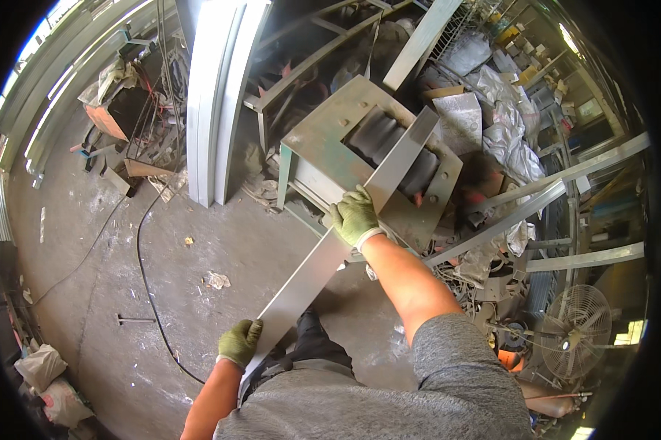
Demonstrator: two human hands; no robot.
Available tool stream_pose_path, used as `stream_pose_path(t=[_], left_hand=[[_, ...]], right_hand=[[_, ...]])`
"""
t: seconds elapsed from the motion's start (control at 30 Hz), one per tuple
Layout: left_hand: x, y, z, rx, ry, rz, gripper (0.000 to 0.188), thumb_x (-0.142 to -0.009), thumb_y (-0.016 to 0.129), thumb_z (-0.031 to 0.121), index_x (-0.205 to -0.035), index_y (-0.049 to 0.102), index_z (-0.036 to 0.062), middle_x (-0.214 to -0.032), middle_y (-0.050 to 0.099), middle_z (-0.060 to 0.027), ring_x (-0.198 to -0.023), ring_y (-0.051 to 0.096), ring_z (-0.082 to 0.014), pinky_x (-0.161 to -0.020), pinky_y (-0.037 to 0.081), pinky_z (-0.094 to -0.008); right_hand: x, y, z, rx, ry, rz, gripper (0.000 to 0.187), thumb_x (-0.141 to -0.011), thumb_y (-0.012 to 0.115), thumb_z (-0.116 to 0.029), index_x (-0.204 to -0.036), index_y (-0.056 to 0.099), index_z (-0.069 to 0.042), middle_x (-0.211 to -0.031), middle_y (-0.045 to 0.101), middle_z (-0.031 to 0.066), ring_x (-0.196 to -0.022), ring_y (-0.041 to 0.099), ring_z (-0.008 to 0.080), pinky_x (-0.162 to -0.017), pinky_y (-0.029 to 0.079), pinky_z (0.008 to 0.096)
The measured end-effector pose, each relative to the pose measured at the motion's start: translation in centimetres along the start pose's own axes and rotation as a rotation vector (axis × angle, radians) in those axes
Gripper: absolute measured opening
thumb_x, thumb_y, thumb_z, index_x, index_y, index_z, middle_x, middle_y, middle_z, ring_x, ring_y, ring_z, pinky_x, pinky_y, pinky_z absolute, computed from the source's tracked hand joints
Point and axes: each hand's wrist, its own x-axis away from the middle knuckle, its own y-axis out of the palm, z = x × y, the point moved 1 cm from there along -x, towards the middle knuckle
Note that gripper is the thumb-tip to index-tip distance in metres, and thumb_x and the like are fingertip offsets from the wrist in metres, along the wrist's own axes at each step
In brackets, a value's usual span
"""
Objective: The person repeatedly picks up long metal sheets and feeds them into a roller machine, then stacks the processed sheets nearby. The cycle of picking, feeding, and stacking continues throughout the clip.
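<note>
A long, flat grey metal bar (306, 273) slants from my waist up to the right. Its far end lies across the dark rollers (378, 137) set in the top of a worn, greenish metal machine (316, 132). In a pale green work glove, my left hand (240, 342) grips the near end by its edge, close to my body. Farther along, my gloved right hand (355, 217) is closed over the bar beside the machine's near edge. The underside of the bar and the fingers beneath it are hidden.
Tall white metal profiles (215, 103) stand left of the machine. A black cable (141, 249) snakes over the floor near a small T-shaped metal piece (135, 320). To the right are metal rails (506, 220), silvery sacks (503, 117), scrap and a round fan (574, 331).
</note>
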Motion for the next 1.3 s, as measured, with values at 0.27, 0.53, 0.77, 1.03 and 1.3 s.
stream_pose_path(t=[0.27,0.53,0.77,1.03,1.3], left_hand=[[10.2,-0.9,-14.0,-0.049,-0.233,-0.100,0.060,-0.113,0.059,0.061,-0.116,0.085,0.0063,-0.108,0.083,-0.0264,-0.106,0.080,-0.0456,-0.093,0.061,-0.0541],[5.5,0.3,-14.4,0.388,-0.421,-0.305,0.071,-0.108,0.071,0.065,-0.115,0.085,-0.0048,-0.100,0.084,-0.0130,-0.096,0.078,-0.0221,-0.085,0.063,-0.0387],[-4.1,-2.1,4.3,0.778,-0.188,-0.837,0.099,-0.103,0.053,0.089,-0.157,0.063,0.0065,-0.106,0.081,-0.0120,-0.089,0.077,-0.0260,-0.085,0.064,-0.0368],[-4.6,-4.0,16.7,0.146,0.088,-0.550,0.060,-0.095,0.088,0.035,-0.147,0.068,0.0105,-0.115,0.084,-0.0179,-0.110,0.082,-0.0268,-0.096,0.062,-0.0423],[-2.4,-0.9,9.5,0.091,0.152,-0.335,0.055,-0.102,0.064,0.020,-0.157,0.062,0.0246,-0.122,0.079,-0.0272,-0.116,0.074,-0.0532,-0.094,0.061,-0.0581]], right_hand=[[10.0,1.8,-17.0,-0.197,0.014,-0.297,0.029,-0.103,0.066,-0.035,-0.095,0.082,-0.013,-0.104,0.079,0.0084,-0.123,0.068,0.0317,-0.130,0.034,0.0611],[8.4,-2.2,-13.7,-0.191,-0.239,-0.526,0.043,-0.115,0.055,-0.048,-0.118,0.083,-0.015,-0.120,0.080,0.0081,-0.122,0.071,0.0297,-0.125,0.044,0.0504],[-3.7,-5.8,-0.6,-0.122,0.096,-0.483,0.074,-0.117,0.040,-0.063,-0.081,0.086,-0.016,-0.081,0.081,0.0145,-0.083,0.081,0.0386,-0.089,0.064,0.0520],[-7.7,-6.3,4.8,0.041,0.228,-0.625,0.068,-0.116,0.040,-0.060,-0.108,0.089,-0.014,-0.108,0.084,0.0171,-0.106,0.080,0.0411,-0.099,0.061,0.0535],[-4.6,-4.7,0.2,0.023,0.225,-0.682,0.065,-0.115,0.042,-0.056,-0.099,0.090,-0.015,-0.099,0.084,0.0174,-0.095,0.081,0.0416,-0.093,0.061,0.0553]])
